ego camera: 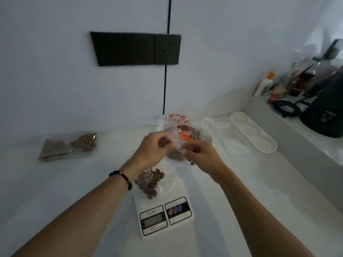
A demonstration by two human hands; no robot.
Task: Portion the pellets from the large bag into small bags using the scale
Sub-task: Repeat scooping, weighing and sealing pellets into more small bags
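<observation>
Hands, left hand (pixel 155 145) and right hand (pixel 199 152), pinch the large bag (pixel 182 130); pellets (pixel 150 182) already on scale (pixel 163 210), one small bag (pixel 74 145) filled near counter's back edge, more left.

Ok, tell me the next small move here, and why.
Probably finish with the large bag: both hands, left hand and right hand, pinch its plastic just behind the scale, and a pile of pellets already lies on the scale. Then read the display, which is too blurred to read here.
</observation>
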